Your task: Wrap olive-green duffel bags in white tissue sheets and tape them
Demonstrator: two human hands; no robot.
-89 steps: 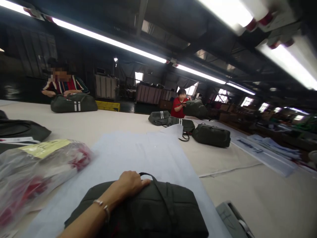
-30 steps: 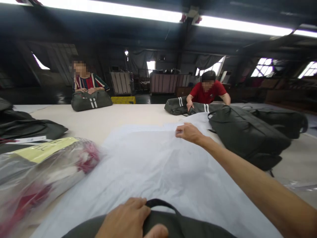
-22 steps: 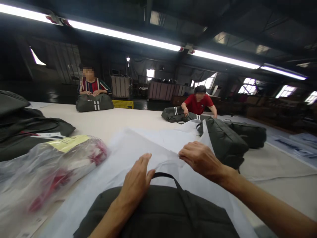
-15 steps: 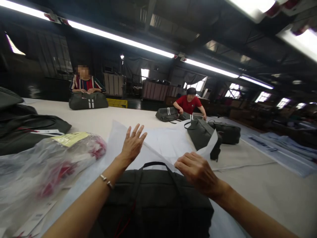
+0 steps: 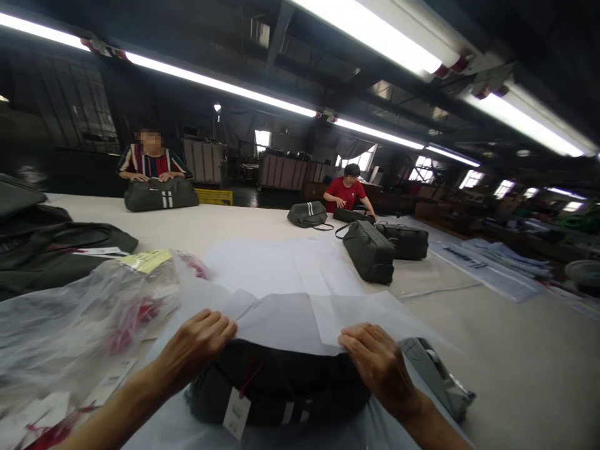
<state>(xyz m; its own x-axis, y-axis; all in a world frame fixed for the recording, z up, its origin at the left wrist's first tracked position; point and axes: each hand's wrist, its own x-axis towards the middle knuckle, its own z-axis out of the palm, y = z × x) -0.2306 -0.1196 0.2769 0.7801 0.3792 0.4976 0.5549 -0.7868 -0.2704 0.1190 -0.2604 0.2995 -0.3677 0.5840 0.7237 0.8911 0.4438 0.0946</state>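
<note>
A dark green bag lies right in front of me on the long table, with a white hang tag at its near side. A sheet of thin white paper is folded over the top of the bag. My left hand grips the paper's near edge on the left, and my right hand presses and grips that edge on the right. More white paper lies spread flat beyond the bag.
A clear plastic bag with red items and a yellow label lies at my left. Dark bags are piled far left, several green bags ahead right. A tape dispenser sits by my right hand. Two people work across the table.
My right hand reached to the far paper edge and pulled it back over the bag. My left hand left the handle, rose open, and now both hands hold the paper down on the bag.
</note>
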